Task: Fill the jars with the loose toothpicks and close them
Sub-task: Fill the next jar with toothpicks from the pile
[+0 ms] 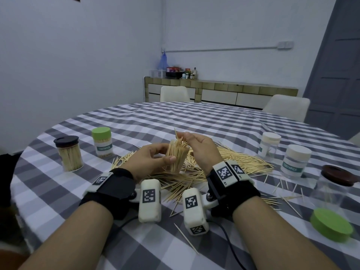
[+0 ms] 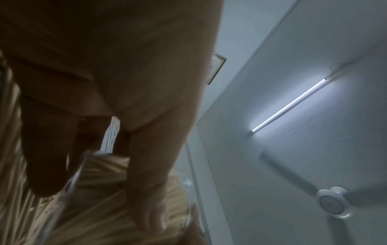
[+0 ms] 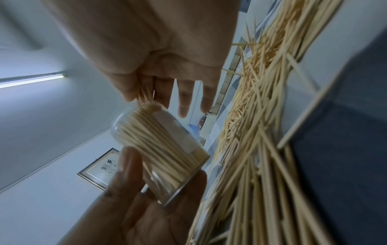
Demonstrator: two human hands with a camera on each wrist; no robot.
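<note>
Two hands [image 1: 155, 156] [image 1: 200, 151], probably packing open jar [image 1: 176, 158].

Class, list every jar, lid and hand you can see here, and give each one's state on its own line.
Held jar: open, tilted, packed with toothpicks.
Left hand: grips the held jar.
Right hand: pinches toothpicks at the jar mouth.
Black-lid jar: closed, full.
Green-lid jar: closed, full.
Two white-lid jars: closed, look empty.
Brown-lid jar: lidded, looks empty.
Loose green lid: off, on table.

Bare tabletop [image 1: 194, 121] lies open beyond the loose toothpicks [image 1: 243, 160], flanked left by two filled jars [image 1: 69, 152] and right by three empty jars [image 1: 296, 160].
</note>
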